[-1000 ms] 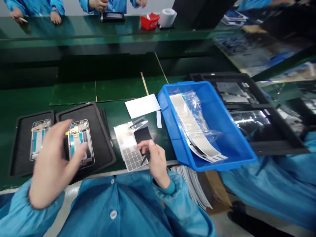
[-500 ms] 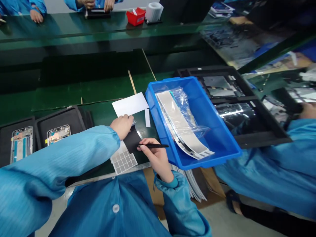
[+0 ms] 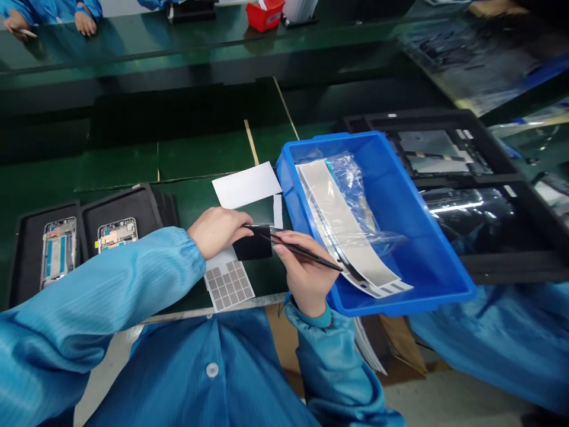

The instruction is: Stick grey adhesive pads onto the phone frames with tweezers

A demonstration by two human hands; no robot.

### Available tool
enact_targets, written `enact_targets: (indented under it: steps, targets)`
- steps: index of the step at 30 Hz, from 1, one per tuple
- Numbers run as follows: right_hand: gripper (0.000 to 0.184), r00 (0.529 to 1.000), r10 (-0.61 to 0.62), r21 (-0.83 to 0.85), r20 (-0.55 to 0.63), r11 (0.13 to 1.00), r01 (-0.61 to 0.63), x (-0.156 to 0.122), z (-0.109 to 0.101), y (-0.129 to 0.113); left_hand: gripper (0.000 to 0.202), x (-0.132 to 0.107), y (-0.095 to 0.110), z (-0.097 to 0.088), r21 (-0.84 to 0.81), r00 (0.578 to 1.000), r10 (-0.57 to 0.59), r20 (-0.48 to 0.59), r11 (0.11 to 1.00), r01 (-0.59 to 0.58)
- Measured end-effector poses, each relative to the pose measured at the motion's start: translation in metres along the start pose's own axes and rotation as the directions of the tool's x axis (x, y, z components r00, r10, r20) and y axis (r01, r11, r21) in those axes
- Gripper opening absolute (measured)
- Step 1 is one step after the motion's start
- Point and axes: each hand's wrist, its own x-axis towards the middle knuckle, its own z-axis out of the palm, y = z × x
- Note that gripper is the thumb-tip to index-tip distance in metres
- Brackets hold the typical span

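My left hand (image 3: 217, 232) is closed on the upper left edge of a thin black panel (image 3: 255, 248), perhaps a phone screen. Black tweezers (image 3: 313, 257) lie in my right hand (image 3: 309, 279), fingers wrapped round them. Their tips point left, over the panel's upper right part; whether they touch it I cannot tell. Below the panel lies a sheet of small grey square stickers (image 3: 230, 287), partly under my left hand. A white sheet (image 3: 247, 185) and a narrow white strip (image 3: 278, 212) rest just beyond my hands.
At right stands a blue bin (image 3: 402, 237) holding long pale strips (image 3: 347, 219) and clear plastic. Black trays (image 3: 480, 252) with screens lie beyond it. Dark trays with phone frames (image 3: 59, 252) sit at left. A co-worker's hand (image 3: 85, 22) rests across the bench.
The black panel has turned from a slant to nearly level. My right hand has rotated, bringing the tweezers' tips to the panel's upper part. The whole view has shifted slightly.
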Motion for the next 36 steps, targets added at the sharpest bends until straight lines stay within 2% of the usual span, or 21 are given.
enact_targets:
  steps: [8, 15, 20, 25, 32, 36]
  targets:
    - [0.018, 0.996, -0.082, -0.016, 0.029, 0.996, 0.082, 0.003, 0.006, 0.001, 0.025, -0.002, 0.005, 0.001, 0.14, 0.999, -0.019, 0.036, 0.99, 0.014]
    - [0.018, 0.992, -0.107, -0.025, 0.061, 0.994, 0.108, 0.004, 0.005, 0.002, 0.015, -0.003, 0.005, 0.004, 0.003, 0.999, -0.02, -0.03, 1.0, 0.02]
    - [0.022, 0.991, -0.111, -0.018, 0.068, 0.993, 0.113, 0.004, 0.006, 0.002, 0.022, -0.004, 0.006, 0.003, 0.168, 0.999, 0.036, 0.003, 0.985, -0.036]
    - [0.027, 0.99, -0.123, -0.011, 0.069, 0.992, 0.124, 0.004, 0.008, 0.002, 0.027, -0.005, 0.01, -0.002, 0.29, 0.997, 0.042, 0.071, 0.955, -0.061]
    - [0.028, 0.992, -0.118, 0.004, 0.032, 0.993, 0.118, 0.003, 0.012, 0.002, 0.028, -0.005, 0.011, -0.003, 0.307, 0.996, 0.032, 0.084, 0.95, -0.057]
    - [0.021, 0.997, -0.067, 0.028, -0.034, 0.997, 0.068, 0.003, 0.015, -0.001, 0.027, -0.005, 0.01, -0.003, 0.317, 0.996, 0.022, 0.085, 0.947, -0.048]
